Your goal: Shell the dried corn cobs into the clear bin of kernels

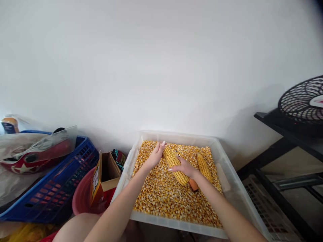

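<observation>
Both hands point(155, 155) point(183, 167) grip one corn cob point(175, 165)

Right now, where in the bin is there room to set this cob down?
Free: the kernels along the bin's near wall and left side. Crowded: the middle, where both hands hold a cob, and the right, where a second cob lies.

A plain home room with a bare white wall point(151, 67), a blue crate point(55, 191) of household clutter at lower left and a black fan point(302, 101) on a dark stand at right.
</observation>
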{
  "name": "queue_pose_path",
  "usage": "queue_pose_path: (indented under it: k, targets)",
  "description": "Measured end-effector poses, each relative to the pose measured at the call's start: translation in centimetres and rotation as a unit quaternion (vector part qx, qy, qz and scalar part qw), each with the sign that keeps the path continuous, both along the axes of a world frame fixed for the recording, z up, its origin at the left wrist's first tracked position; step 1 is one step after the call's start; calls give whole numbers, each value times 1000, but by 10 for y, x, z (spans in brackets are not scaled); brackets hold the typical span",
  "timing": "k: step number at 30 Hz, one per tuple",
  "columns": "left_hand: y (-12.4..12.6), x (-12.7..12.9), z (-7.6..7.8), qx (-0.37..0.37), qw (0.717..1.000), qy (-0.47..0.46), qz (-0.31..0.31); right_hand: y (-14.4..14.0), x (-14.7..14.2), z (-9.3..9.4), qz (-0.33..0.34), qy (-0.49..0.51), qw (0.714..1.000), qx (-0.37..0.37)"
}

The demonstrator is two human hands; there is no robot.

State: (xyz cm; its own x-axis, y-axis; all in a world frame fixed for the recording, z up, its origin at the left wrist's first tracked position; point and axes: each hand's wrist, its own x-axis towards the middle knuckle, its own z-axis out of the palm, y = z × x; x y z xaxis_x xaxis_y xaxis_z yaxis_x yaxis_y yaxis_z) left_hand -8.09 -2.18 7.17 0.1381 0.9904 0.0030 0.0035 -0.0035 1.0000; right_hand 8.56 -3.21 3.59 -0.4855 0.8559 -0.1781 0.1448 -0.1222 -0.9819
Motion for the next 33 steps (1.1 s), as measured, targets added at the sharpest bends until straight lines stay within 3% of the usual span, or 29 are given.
queue_pose_path:
  k: [9,19,24,27,33]
  targets:
    - [3,-1,0,10,998,-14,-58,-2,-1,4,21,77,994,-77]
    - [2,-1,-5,-13,998,17,-53,2,8,-4,68,83,986,-128]
    - [1,0,-5,-32,995,-25,-96,5,18,-6,126,113,971,-169]
    - [3,-1,-2,-51,990,-60,-116,5,20,-4,124,119,971,-168]
    - [1,0,-1,-37,995,-28,-84,4,16,-5,113,122,972,-166]
